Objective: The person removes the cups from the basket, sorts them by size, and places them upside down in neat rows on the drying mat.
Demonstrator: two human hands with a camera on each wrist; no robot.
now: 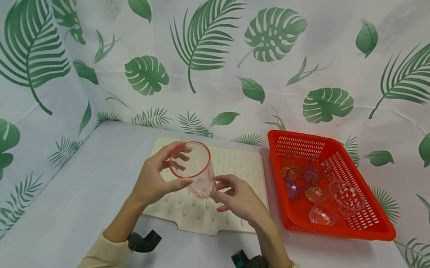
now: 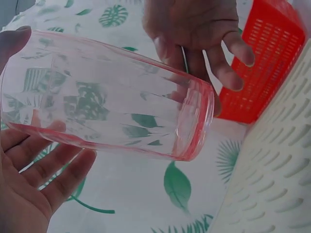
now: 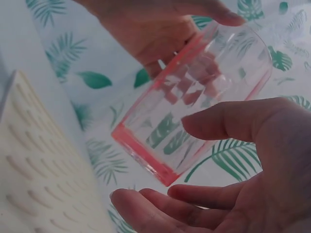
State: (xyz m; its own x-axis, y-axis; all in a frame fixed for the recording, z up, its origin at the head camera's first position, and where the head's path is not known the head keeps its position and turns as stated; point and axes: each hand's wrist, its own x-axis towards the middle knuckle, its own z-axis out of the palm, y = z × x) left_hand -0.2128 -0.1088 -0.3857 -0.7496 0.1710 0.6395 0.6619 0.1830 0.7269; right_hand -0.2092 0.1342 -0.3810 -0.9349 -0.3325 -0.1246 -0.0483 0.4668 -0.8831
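Tipped tumbler between your two hands, left one doing the gripping

So your left hand (image 1: 153, 183) is clamping the red-rimmed glass (image 1: 202, 181) up by its mouth, thumb on one side and fingers on the other, and the glass is leaning over with its base pointing toward your right hand (image 1: 241, 196). That right hand is hanging out loose at the base end, thumb and fingers apart; can't really tell how firmly it's touching. Below both hands the cream ridged board (image 1: 249, 165) is lying flat, and off to the right of your right hand the red basket (image 1: 279, 183) is holding a clear glass (image 1: 333, 206) that's leaning, plus some tinted glassware (image 1: 293, 187).
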